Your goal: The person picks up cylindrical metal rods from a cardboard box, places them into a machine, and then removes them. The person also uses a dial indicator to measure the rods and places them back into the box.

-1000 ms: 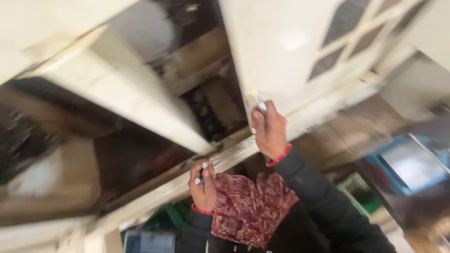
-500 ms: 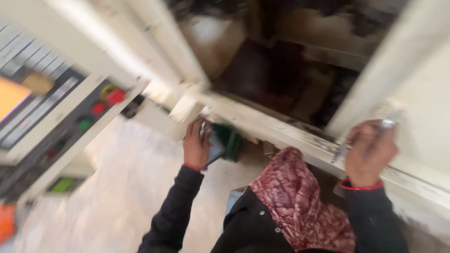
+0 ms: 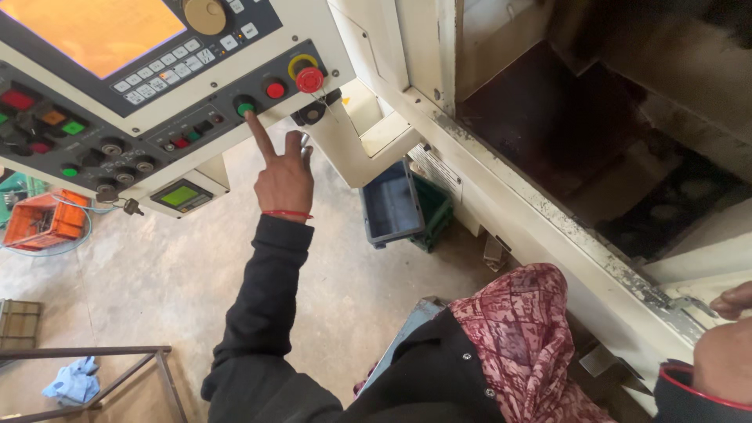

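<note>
The step in hand looks like a button press at a machine's control panel (image 3: pixel 157 86): the left hand (image 3: pixel 283 178) is raised with the index finger stretched out straight, its tip right at the lower edge of the round green button (image 3: pixel 246 108), touching it or as good as touching. The other fingers are folded in, and a small bright metal piece (image 3: pixel 305 146) shows between them, so this hand is narrow and holds that piece while it points. The green button sits on the dark strip along the panel's lower right, with a red button (image 3: pixel 275 89) just beside it up and to the right, and a red mushroom-headed stop button (image 3: pixel 309 78) in a yellow ring beyond that. I judge that the next move calls for a short, square push with the fingertip centred on the green cap, kept away from the red neighbours. The right hand (image 3: pixel 724 345) lies well apart at the lower right edge of the view, resting on the worn pale sill (image 3: pixel 548 227) of the machine's open, dark chamber; only part of it shows, and I cannot tell whether it grips anything.
</note>
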